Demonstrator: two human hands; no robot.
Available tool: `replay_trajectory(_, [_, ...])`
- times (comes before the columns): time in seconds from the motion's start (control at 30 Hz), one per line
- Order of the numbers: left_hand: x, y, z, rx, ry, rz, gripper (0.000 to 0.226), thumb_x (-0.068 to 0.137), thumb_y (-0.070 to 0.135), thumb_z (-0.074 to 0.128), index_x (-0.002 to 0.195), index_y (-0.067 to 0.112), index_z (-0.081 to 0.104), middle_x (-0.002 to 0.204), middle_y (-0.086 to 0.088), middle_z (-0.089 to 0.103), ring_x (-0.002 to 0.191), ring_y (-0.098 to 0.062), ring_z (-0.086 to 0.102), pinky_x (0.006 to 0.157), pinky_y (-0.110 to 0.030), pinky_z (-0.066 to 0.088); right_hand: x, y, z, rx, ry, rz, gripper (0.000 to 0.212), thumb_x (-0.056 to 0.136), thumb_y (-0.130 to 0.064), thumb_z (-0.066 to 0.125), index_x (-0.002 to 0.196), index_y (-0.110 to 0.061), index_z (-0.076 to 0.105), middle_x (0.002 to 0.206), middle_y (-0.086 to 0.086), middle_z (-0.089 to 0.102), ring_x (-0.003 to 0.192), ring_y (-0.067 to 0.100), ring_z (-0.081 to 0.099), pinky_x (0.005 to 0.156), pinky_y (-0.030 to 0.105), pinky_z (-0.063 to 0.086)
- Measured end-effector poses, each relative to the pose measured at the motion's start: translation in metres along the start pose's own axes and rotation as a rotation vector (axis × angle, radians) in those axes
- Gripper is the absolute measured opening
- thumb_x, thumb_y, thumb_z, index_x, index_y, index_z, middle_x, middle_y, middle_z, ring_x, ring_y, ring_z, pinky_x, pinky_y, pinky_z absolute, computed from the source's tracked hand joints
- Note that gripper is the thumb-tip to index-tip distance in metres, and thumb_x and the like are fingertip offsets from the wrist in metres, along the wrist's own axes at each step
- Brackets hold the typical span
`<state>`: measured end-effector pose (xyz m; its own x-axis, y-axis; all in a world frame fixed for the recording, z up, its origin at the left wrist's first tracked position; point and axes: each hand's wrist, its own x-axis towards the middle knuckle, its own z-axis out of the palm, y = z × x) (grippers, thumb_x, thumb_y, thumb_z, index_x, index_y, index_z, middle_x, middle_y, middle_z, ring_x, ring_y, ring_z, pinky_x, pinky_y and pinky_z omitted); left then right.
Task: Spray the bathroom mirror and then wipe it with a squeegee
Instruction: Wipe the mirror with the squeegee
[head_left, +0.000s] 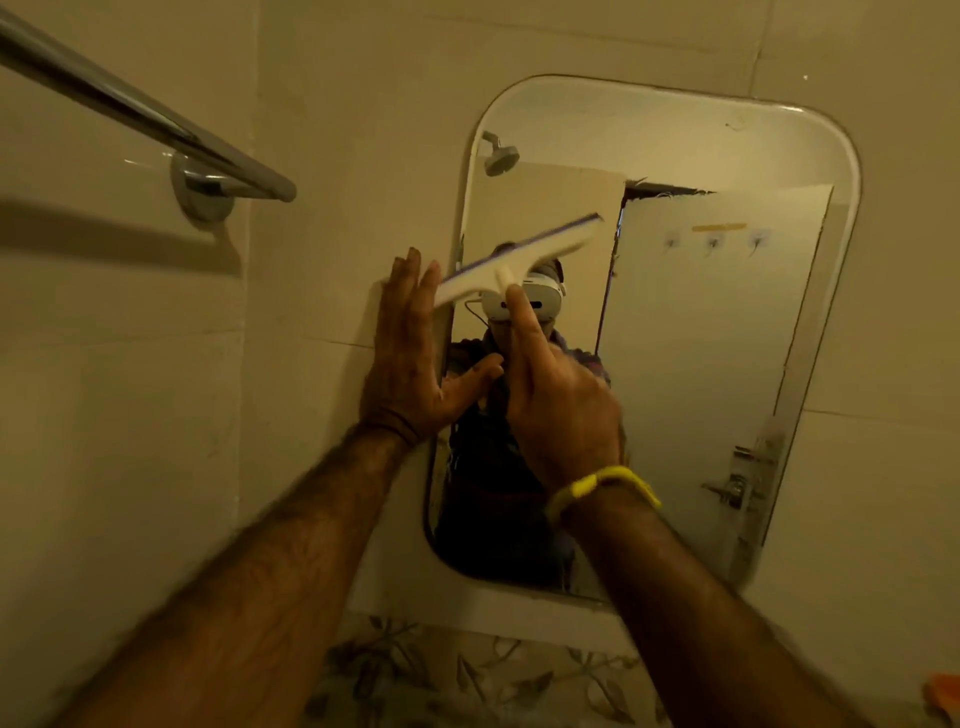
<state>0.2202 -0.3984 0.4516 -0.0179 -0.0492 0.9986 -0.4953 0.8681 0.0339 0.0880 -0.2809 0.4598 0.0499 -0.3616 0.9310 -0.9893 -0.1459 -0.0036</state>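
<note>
The right hand is closed around the handle of the squeegee, forefinger laid up along the stem, probably to steady the head and press the blade evenly. The squeegee sits at the centre of the frame, tilted, its left end low and its right end high, over the upper left part of the mirror; whether the blade touches the glass cannot be told, since it is blurred. The left hand is open and flat, fingers spread upward, set against the wall at the mirror's left edge, likely as a brace while the other arm works. It grips nothing.

The squeegee starts high, which suits pulling downward so water runs ahead of the blade. No spray bottle is in view, so the wiping step seems to be in hand.

Counted: one mirror, one squeegee, two hands, one yellow band on the right wrist, one rail at upper left.
</note>
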Motion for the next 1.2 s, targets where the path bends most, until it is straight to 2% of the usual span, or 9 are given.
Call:
replay_trajectory(0.17, [0.000, -0.006, 0.002, 0.090, -0.067, 0.104, 0.105, 0.086, 0.072, 0.054, 0.157, 0.005, 0.017, 0.165, -0.025, 0.018, 0.156, -0.037, 0.011, 0.126, -0.057, 0.007, -0.082, 0.033, -0.009, -0.027, -0.097, 0.002, 0.056, 0.104, -0.024, 0.043, 0.155, -0.028, 0.021, 0.129, 0.008, 0.061, 0.089, 0.022, 0.066, 0.061, 0.030, 0.059])
replay_trajectory(0.33, [-0.002, -0.002, 0.005, 0.199, -0.072, 0.088, 0.100, 0.087, 0.072, 0.054, 0.156, 0.004, 0.026, 0.164, -0.021, 0.026, 0.155, -0.036, 0.018, 0.124, -0.060, 0.013, -0.028, 0.025, -0.010, -0.066, 0.126, 0.110, 0.053, 0.102, -0.024, 0.048, 0.152, -0.028, 0.031, 0.075, 0.004, 0.065, 0.054, 0.011, 0.042, 0.051, 0.028, 0.044])
replay_trajectory(0.47, [0.004, 0.005, -0.003, 0.201, -0.153, 0.038, 0.111, 0.083, 0.081, 0.051, 0.158, 0.005, 0.021, 0.166, -0.019, 0.020, 0.156, -0.035, 0.014, 0.127, -0.051, 0.000, -0.052, 0.035, -0.014, -0.033, 0.048, 0.112, 0.052, 0.104, -0.026, 0.043, 0.154, -0.027, 0.028, 0.090, 0.004, 0.069, 0.057, 0.013, 0.053, 0.053, 0.031, 0.054])
replay_trajectory(0.57, [-0.001, 0.009, -0.009, 0.220, -0.285, -0.030, 0.123, 0.076, 0.091, 0.042, 0.161, 0.010, 0.006, 0.170, -0.016, 0.003, 0.157, -0.032, -0.002, 0.125, -0.051, -0.009, -0.095, 0.058, -0.025, -0.016, -0.004, 0.137, 0.056, 0.104, -0.027, 0.047, 0.154, -0.029, 0.024, 0.089, 0.008, 0.068, 0.052, 0.010, 0.048, 0.046, 0.018, 0.041])
replay_trajectory(0.67, [-0.008, 0.013, -0.009, 0.298, -0.354, -0.082, 0.127, 0.074, 0.090, 0.049, 0.162, 0.012, 0.000, 0.170, -0.013, -0.007, 0.156, -0.031, -0.013, 0.123, -0.057, -0.013, -0.074, 0.073, -0.036, 0.055, 0.185, 0.233, 0.053, 0.104, -0.037, 0.038, 0.154, -0.032, 0.021, 0.063, 0.003, 0.056, 0.044, 0.012, 0.045, 0.043, 0.029, 0.048])
replay_trajectory(0.8, [-0.008, 0.025, -0.006, 0.388, -0.378, -0.093, 0.130, 0.070, 0.094, 0.048, 0.162, 0.019, -0.004, 0.168, -0.017, -0.014, 0.154, -0.039, -0.017, 0.118, -0.064, -0.015, -0.040, 0.066, -0.042, 0.134, 0.321, 0.415, 0.057, 0.098, -0.044, 0.028, 0.153, -0.030, 0.022, 0.060, 0.001, 0.056, 0.046, 0.013, 0.052, 0.047, 0.033, 0.055])
replay_trajectory(0.97, [-0.006, 0.027, -0.011, 0.424, -0.431, -0.091, 0.126, 0.066, 0.096, 0.042, 0.161, 0.031, -0.009, 0.168, -0.019, -0.014, 0.153, -0.045, -0.015, 0.113, -0.076, -0.011, -0.099, 0.038, -0.024, 0.170, 0.191, 0.377, 0.057, 0.101, -0.031, 0.037, 0.154, -0.031, 0.016, 0.096, 0.017, 0.072, 0.061, 0.020, 0.066, 0.059, 0.032, 0.060])
replay_trajectory(1.07, [-0.005, 0.033, -0.013, 0.427, -0.470, -0.133, 0.125, 0.066, 0.093, 0.046, 0.161, 0.033, -0.008, 0.168, -0.018, -0.016, 0.153, -0.045, -0.016, 0.110, -0.076, -0.013, -0.067, 0.055, -0.028, 0.222, 0.313, 0.459, 0.059, 0.098, -0.046, 0.027, 0.154, -0.031, 0.018, 0.067, 0.004, 0.065, 0.050, 0.013, 0.060, 0.049, 0.030, 0.058])
replay_trajectory(1.2, [-0.002, 0.037, -0.012, 0.407, -0.478, -0.174, 0.125, 0.065, 0.092, 0.049, 0.160, 0.036, -0.010, 0.168, -0.017, -0.017, 0.152, -0.045, -0.017, 0.109, -0.076, -0.013, -0.056, 0.068, -0.031, 0.296, 0.458, 0.643, 0.061, 0.096, -0.048, 0.024, 0.154, -0.030, 0.020, 0.061, 0.000, 0.061, 0.048, 0.011, 0.059, 0.046, 0.025, 0.055])
